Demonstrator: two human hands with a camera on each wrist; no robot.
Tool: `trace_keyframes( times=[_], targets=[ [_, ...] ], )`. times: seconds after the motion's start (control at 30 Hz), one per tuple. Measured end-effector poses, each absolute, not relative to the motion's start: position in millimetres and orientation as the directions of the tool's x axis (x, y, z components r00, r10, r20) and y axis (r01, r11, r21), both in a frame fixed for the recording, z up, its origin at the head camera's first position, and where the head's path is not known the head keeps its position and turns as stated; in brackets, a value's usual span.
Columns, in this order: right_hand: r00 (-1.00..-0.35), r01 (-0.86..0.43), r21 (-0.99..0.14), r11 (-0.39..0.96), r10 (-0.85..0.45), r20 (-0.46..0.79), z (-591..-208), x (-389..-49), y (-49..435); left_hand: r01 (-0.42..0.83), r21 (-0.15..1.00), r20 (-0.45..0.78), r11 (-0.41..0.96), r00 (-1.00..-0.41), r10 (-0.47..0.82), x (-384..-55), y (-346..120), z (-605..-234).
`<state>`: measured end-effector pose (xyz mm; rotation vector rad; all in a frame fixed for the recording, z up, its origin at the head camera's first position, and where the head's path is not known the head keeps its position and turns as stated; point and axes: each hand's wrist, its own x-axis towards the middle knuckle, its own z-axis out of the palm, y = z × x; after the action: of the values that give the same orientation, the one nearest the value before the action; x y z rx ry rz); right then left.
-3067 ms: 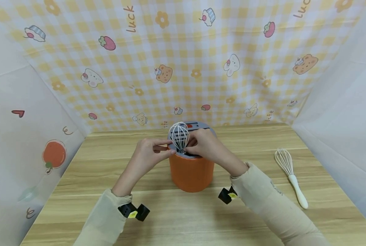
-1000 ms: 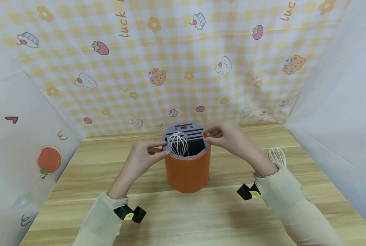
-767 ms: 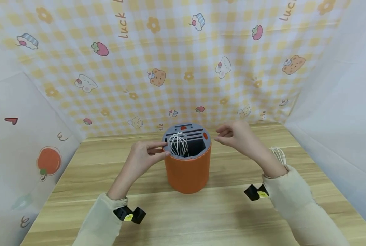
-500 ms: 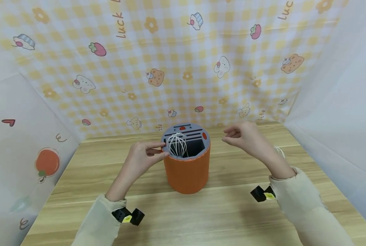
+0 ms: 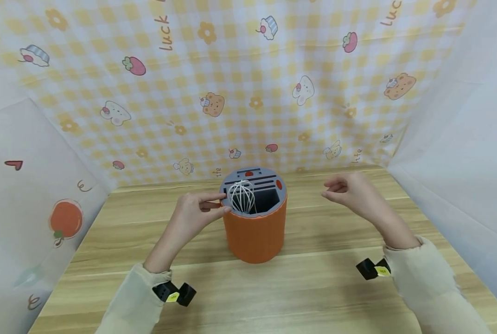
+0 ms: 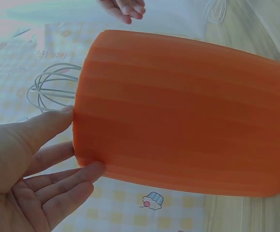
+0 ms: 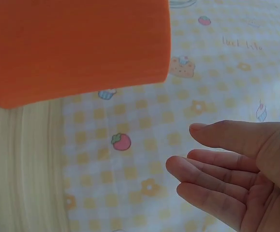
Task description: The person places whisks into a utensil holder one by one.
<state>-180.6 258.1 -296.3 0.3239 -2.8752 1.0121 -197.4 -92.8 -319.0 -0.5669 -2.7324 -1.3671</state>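
An orange round utensil holder [image 5: 254,241] stands upright, its grey top [image 5: 239,175] cut with several slots and a large dark opening. Out of that opening, at its left side, rises the wire head of a white whisk [image 5: 242,197]; its handle is hidden inside. My left hand [image 5: 192,211] touches the holder's left rim with the thumb and lays fairly straight fingertips against its wall, as the left wrist view shows. To the right of the holder and apart from it, my right hand [image 5: 350,192] hovers with relaxed fingers, holding nothing.
A second whisk [image 6: 216,9] lies on the wooden table [image 5: 307,301] to the right; in the head view my right arm hides it. A checked cloth [image 5: 248,69] hangs close behind the holder. White side walls [image 5: 461,162] flank the table.
My right hand has let go of the whisk, which sits lower in the holder, then touched the holder's right rim and moved off to the right. My left hand has stayed at the left rim.
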Motion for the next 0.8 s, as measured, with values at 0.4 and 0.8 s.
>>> trace_keyframes(
  times=[0.4, 0.8],
  targets=[
    [-0.985, -0.17, -0.602, 0.78, -0.133, 0.106, -319.7, -171.5, 288.0, 0.354, 0.771, 0.208, 0.529, -0.925, 0.317, -197.4, -92.2, -320.7],
    [-0.994, -0.107, -0.59, 0.8, -0.087, 0.063, -339.7, -167.9, 314.7, 0.349, 0.766, 0.205, 0.54, -0.929, 0.309, -196.4, -93.5, -317.4]
  ],
)
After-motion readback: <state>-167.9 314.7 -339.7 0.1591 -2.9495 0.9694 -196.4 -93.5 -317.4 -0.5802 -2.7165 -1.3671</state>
